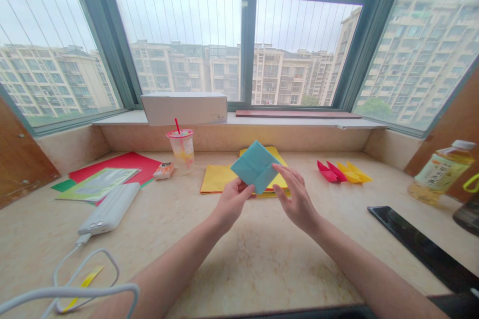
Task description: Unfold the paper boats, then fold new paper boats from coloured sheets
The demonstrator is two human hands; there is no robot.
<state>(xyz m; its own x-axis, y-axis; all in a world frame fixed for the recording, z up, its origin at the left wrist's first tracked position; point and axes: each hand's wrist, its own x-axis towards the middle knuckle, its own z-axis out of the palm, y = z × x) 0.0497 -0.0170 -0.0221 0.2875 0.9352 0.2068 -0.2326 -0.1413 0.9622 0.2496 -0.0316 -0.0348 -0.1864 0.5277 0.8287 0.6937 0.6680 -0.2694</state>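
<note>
Neatly folded teal origami square [256,167]

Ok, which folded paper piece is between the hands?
The teal folded paper square; the red paper piece and yellow paper piece lie apart on the beige stone counter.

The left hand [232,200] pinches a folded teal paper square [255,167], the right hand [295,194] touching its edge, above yellow paper sheets [215,179].

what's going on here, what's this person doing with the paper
A person holds a folded square of teal paper in their left hand. Their open right hand is beside it, fingertips at its edge. Yellow paper lies beneath on the stone counter, with folded red and yellow paper pieces off to the right.
</note>
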